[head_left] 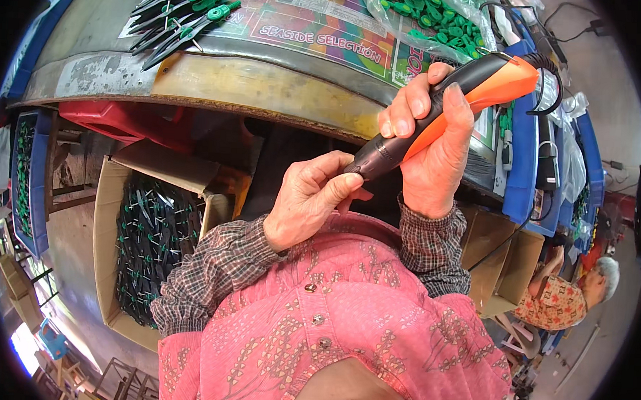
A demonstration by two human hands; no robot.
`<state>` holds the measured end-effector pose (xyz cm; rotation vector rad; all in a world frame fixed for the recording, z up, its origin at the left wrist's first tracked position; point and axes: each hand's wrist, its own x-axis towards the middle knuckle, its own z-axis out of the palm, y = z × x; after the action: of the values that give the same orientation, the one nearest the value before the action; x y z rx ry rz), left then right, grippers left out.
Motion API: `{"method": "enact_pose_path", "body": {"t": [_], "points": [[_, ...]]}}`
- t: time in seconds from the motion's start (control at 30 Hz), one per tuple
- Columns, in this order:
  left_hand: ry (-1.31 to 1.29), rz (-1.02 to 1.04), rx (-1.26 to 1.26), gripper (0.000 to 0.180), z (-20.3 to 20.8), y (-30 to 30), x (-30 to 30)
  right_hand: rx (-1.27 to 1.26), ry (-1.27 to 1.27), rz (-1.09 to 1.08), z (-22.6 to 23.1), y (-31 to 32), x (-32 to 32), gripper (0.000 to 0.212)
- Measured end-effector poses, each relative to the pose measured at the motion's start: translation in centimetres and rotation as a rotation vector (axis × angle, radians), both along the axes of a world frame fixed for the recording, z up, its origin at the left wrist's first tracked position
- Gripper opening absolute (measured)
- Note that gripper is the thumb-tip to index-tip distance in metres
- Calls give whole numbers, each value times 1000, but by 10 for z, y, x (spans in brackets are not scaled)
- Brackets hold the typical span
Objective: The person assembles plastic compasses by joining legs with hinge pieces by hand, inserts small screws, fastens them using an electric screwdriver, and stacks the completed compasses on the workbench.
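Observation:
An orange and black electric screwdriver (508, 79) with a coiled black cord slants across the front of my body, its dark nose pointing down and left. My right hand (436, 162) is wrapped around its body, with the thumb along the top. At the nose, my left hand (310, 199) pinches the front end between thumb and fingers. Whatever may be at the very tip is hidden by those fingers. Beyond my hands, several long black pieces with green ends and metal pins (181, 22) lie piled on the table at the far left.
A clear bag of small green plastic parts (428, 19) lies on the worktable (261, 86). Left of me stands a cardboard box (108, 226) full of black and green pieces. Blue bins (522, 159) line the right side. A person in a patterned top (555, 303) is farther right.

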<state>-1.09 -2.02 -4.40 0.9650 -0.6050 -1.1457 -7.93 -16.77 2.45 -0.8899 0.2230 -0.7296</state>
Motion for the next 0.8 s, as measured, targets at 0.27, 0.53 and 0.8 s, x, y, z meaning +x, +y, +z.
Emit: {"method": "enact_pose_path", "body": {"t": [0.27,0.53,0.8], "points": [[8,5,11,24,0,0,3,16,-3,-15,0,1,3,22],[-23,-47,-25,24,1,1,3,19,-14,-2,1,4,0,24],[-6,-92,-28,26,4,6,8,-72,-157,196,1,-3,5,41]]}}
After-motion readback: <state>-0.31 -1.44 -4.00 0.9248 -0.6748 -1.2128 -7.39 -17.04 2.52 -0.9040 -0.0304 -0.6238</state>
